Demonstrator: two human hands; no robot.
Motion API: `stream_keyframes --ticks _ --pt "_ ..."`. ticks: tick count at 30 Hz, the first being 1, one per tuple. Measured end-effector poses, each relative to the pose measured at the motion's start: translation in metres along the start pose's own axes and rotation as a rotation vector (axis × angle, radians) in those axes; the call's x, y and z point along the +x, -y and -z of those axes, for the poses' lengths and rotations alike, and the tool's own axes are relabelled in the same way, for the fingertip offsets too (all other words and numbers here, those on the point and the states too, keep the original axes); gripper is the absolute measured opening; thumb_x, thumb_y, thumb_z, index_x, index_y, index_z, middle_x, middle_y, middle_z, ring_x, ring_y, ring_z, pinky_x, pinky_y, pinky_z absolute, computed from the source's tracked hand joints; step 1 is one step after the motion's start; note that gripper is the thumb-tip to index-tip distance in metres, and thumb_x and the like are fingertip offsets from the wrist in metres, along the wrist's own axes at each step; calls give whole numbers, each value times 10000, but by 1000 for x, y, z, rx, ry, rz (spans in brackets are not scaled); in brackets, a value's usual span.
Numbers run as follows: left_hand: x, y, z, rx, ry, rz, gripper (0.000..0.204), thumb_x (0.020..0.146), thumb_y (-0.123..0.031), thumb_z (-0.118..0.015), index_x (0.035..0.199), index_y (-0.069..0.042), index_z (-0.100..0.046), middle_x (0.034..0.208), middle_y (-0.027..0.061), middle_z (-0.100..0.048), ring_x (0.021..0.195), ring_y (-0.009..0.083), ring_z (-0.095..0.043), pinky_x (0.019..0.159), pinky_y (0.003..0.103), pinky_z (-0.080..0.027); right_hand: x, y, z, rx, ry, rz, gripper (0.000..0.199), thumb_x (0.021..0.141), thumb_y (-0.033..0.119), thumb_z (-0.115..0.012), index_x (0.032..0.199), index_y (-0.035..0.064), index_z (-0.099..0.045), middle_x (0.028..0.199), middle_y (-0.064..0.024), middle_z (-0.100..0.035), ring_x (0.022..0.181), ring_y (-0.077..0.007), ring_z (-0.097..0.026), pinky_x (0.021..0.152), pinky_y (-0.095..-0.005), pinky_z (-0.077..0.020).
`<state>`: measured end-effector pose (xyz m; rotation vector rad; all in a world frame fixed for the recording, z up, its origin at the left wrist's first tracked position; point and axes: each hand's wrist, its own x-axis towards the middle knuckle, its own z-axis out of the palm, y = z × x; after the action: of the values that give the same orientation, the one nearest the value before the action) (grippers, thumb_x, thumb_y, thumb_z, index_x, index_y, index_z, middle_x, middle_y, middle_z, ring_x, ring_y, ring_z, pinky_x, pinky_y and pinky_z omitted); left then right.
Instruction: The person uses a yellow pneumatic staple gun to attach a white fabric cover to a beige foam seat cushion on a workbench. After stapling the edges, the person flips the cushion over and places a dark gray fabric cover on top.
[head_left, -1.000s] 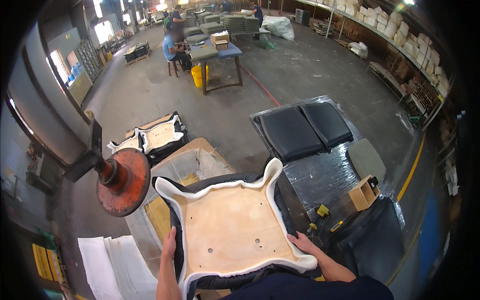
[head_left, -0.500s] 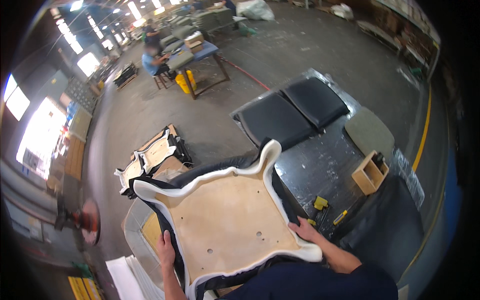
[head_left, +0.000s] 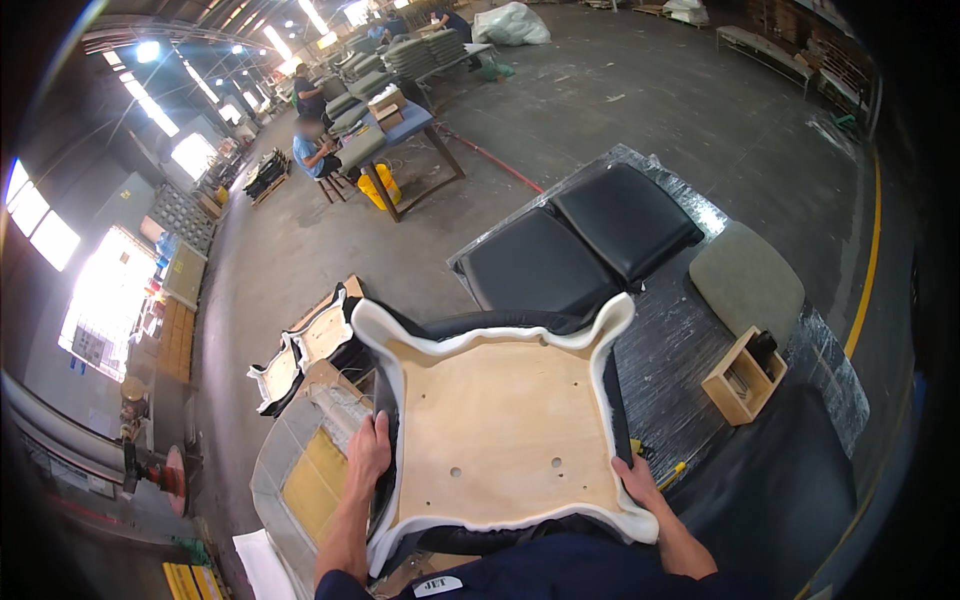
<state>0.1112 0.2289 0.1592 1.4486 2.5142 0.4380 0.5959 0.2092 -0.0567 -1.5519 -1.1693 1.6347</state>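
Observation:
A chair seat (head_left: pixel 505 430) is held up in front of me, its bare plywood underside facing me. White foam padding wraps over its edges, and black cover material hangs around the outside. My left hand (head_left: pixel 369 447) grips the left edge. On the opposite edge, near the lower right corner, my right hand (head_left: pixel 636 478) is closed, fingers partly hidden under the seat. Beyond the seat lie two finished black cushions (head_left: pixel 540 258) on a plastic-covered table (head_left: pixel 655 340).
On the table are an open wooden box (head_left: pixel 742 385), a grey-green seat panel (head_left: pixel 745 275), a yellow-handled tool (head_left: pixel 672 474) and black sheet material (head_left: pixel 770 490). More padded seats (head_left: pixel 325 335) are stacked at left. A person (head_left: pixel 312 155) sits by a blue table (head_left: pixel 405 125) farther off.
The seat has turned slightly clockwise and shifted to the right, now sitting more squarely before me. Both hands have moved along with it, keeping their grip.

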Motion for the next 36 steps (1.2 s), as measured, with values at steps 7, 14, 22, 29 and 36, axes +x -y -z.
stream_keyframes --ticks 7,14,22,29,36 --pt "51 -86 -23 -16 75 -132 613 1072 -540 -407 1082 37 -614 957 380 -667 978 566 -628 856 619 -469 14 -11 42 208 -101 69 449 1010 347 -682 1238 -39 -648 1068 -67 -709 960 -137 -619 866 -310 -517" --pt "108 -166 -51 -226 86 -362 526 1018 -417 -583 1195 75 -646 942 313 -703 897 437 -715 788 462 -534 28 -28 69 426 -165 136 451 1029 299 -664 1327 -34 -603 1181 -57 -691 1056 -150 -620 946 -317 -509" --pt "164 -343 58 -481 216 -885 642 1008 -237 -553 1565 22 -368 1436 208 -582 1213 280 -638 1029 361 -489 158 -11 90 531 -429 157 480 1069 370 -591 1366 -6 -558 1216 -49 -658 1059 -142 -577 959 -318 -475" --pt "137 -254 131 -1042 -277 -597 315 1067 -324 -514 1227 -57 -558 1104 111 -633 1018 262 -632 891 398 -517 414 88 184 551 -661 544 578 1092 401 -550 1422 -73 -530 1386 -135 -604 1209 -203 -563 1045 -344 -452" --pt "25 -7 22 -864 -445 394 219 1037 -283 -595 983 -72 -616 886 22 -601 799 131 -601 710 281 -489 534 260 181 758 -752 584 675 994 455 -712 1422 -42 -553 1304 -102 -664 1166 -207 -604 1008 -345 -472"
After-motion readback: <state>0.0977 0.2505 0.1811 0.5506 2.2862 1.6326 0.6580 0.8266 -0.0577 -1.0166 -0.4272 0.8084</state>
